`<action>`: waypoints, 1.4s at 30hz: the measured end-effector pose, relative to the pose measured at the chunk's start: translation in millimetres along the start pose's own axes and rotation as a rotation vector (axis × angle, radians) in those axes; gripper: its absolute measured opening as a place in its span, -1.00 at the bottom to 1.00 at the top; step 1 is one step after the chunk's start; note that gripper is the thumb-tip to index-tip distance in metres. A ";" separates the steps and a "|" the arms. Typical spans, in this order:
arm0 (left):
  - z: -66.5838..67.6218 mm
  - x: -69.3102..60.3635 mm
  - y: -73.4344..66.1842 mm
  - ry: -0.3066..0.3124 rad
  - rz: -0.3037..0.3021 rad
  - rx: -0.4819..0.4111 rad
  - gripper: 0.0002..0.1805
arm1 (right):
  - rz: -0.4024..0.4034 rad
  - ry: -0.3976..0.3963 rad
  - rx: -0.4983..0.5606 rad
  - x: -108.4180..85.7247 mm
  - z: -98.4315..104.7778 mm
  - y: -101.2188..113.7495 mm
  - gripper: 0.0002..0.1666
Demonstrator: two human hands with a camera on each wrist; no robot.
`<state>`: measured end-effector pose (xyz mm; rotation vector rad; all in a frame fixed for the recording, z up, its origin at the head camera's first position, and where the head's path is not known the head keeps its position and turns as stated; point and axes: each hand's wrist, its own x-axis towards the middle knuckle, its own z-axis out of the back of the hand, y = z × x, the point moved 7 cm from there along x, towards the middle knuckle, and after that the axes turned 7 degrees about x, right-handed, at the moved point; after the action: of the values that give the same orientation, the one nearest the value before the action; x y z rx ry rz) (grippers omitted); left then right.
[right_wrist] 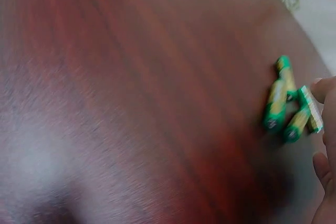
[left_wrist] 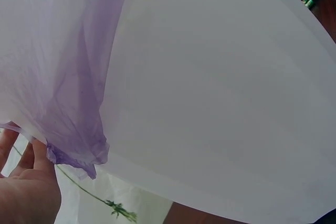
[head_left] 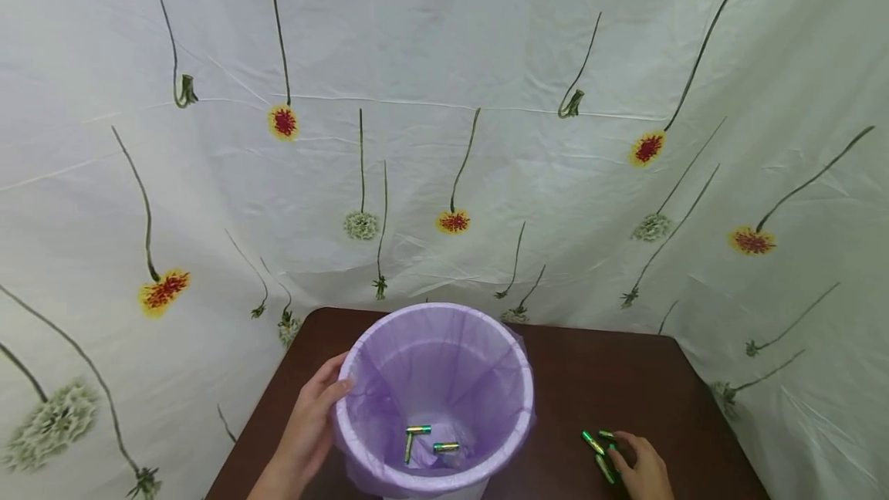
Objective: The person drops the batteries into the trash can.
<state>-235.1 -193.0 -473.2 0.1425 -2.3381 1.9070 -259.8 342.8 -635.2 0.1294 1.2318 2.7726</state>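
A white bin (head_left: 479, 484) lined with a thin purple bag (head_left: 444, 361) stands on the table. My left hand (head_left: 309, 419) grips its rim at the left, thumb over the edge; the left wrist view shows those fingers (left_wrist: 39, 156) beside the bag's hanging edge. Inside the bin lie three green-and-gold batteries (head_left: 446, 447). Right of the bin, my right hand (head_left: 642, 465) is at a small group of several like batteries (head_left: 593, 442). Its index finger and thumb are apart, the index fingertip by the outermost battery (right_wrist: 311, 109). Whether it touches that battery is hard to tell.
The dark brown wooden table (head_left: 583, 369) has rounded far corners. A white cloth (head_left: 486, 160) printed with flowers hangs behind it and along both sides. The tall bin stands between my two hands.
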 end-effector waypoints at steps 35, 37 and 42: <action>2.5 -2.3 -0.9 -0.026 0.000 0.029 -0.60 | -0.019 -0.086 -0.081 -12.7 -12.8 -35.6 -0.79; 3.2 -2.9 -0.9 -0.022 -0.002 0.028 -0.60 | -0.023 -0.084 -0.063 -13.0 -13.0 -34.7 -0.79; 1.6 -0.9 0.6 -0.010 0.008 0.030 -0.57 | 0.005 -0.080 -0.053 -9.7 -4.3 -30.8 -0.77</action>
<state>-234.4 -194.5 -474.2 0.1459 -2.3209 1.9499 -248.8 358.8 -661.4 0.2365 1.1403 2.7725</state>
